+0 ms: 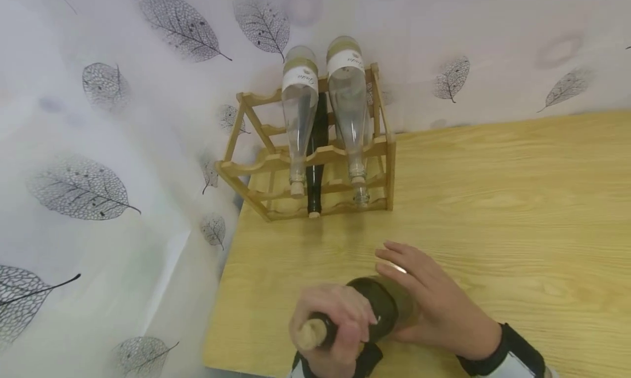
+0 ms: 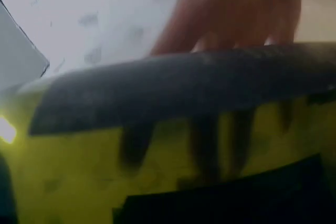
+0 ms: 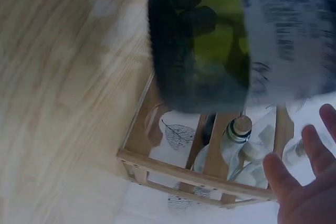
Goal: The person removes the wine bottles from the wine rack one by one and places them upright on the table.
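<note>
My left hand (image 1: 335,318) grips a dark green glass bottle (image 1: 374,301) round its neck, with the cork (image 1: 311,334) showing past the fingers. The bottle is tilted, its corked end towards me. Beside the bottle's body is my right hand (image 1: 439,301), fingers extended. In the right wrist view the bottle (image 3: 210,40) shows a pale printed label (image 3: 289,35), and the right fingers are spread apart from it. Across the left wrist view runs the yellow-green glass of the bottle (image 2: 79,166), blurred, with fingers visible through it.
A wooden bottle rack (image 1: 276,161) stands at the back left of the wooden table (image 1: 493,202), against a leaf-patterned wall covering (image 1: 508,44). Two clear bottles lie on its upper tier, one a corked bottle (image 1: 299,104). A dark bottle (image 1: 315,175) sits lower.
</note>
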Demonstrator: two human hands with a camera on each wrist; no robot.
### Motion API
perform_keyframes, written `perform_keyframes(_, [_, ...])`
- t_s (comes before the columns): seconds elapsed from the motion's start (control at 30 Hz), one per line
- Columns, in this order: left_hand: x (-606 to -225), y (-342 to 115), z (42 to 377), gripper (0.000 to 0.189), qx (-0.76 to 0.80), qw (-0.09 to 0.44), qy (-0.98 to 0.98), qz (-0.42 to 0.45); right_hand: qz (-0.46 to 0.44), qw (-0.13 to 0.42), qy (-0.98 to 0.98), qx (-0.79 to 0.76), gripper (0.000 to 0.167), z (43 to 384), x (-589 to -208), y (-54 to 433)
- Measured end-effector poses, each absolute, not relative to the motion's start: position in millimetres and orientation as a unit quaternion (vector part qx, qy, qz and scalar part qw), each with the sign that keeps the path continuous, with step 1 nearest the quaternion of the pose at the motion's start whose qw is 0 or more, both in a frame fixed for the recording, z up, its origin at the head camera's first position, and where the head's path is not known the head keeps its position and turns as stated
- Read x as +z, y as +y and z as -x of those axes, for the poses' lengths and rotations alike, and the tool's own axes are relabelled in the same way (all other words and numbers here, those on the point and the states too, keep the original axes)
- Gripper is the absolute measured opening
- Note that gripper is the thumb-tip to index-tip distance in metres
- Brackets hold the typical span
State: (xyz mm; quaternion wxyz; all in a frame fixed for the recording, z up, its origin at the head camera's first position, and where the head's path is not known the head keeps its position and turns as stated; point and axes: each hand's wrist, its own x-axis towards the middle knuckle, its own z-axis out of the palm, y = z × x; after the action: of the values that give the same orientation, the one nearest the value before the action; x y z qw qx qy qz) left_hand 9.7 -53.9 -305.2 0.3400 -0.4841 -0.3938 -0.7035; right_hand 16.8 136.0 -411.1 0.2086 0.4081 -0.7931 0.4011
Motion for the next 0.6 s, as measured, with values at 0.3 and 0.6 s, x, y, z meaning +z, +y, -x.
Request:
perform_keyframes(0.3, [-327.5,-44.2,-13.4,0.023,-0.663,0.298,-0.486,0.485,-0.356,0.202,-0.788,0.460,0.089,-25.8,-438.3,135.3])
perform_keyframes(0.6, [-362.6,-62.8,15.6,0.039,-0.675,0.385,-0.491,0.395,-0.198,0.168,-0.826,0.500,0.096,-5.2,-442.2,194.9])
